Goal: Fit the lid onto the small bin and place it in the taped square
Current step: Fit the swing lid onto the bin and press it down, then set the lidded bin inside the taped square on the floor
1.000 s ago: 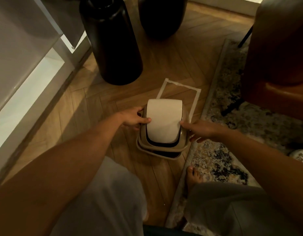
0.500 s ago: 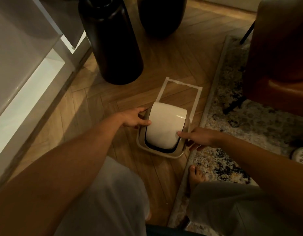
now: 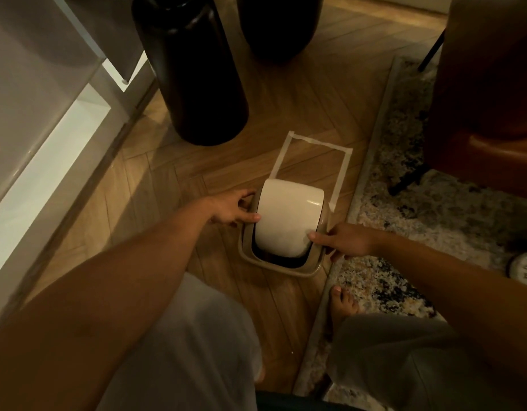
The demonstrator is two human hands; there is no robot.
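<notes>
The small bin [image 3: 281, 264] sits on the herringbone wood floor [image 3: 300, 93], gripped from both sides by a person crouched over it. Its taupe lid frame [image 3: 315, 264] rests on top, and the cream swing flap [image 3: 289, 218] set in it is tilted, its near edge dipped so a dark gap into the bin shows below it. The left hand [image 3: 234, 209] clasps the left edge of the lid, its thumb lying against the flap's side and its fingers curled around the rim. The right hand [image 3: 346, 240] holds the right edge, a fingertip touching the flap's lower right corner and the other fingers folded under the rim. The taped square [image 3: 342, 173], marked in pale masking tape, lies just beyond the bin; the bin's far end overlaps the near part of the outline, while most of the bin is still short of it, toward the person. A tall black vase [image 3: 194, 72] stands on the floor to the far left of the square, with a second dark rounded vessel [image 3: 280, 22] behind it. A patterned rug [image 3: 404, 203] runs along the right, touching the tape's right side, and a brown leather chair [image 3: 493, 99] stands on it. A bare foot [image 3: 343, 307] rests at the rug's edge, just beside the bin.
</notes>
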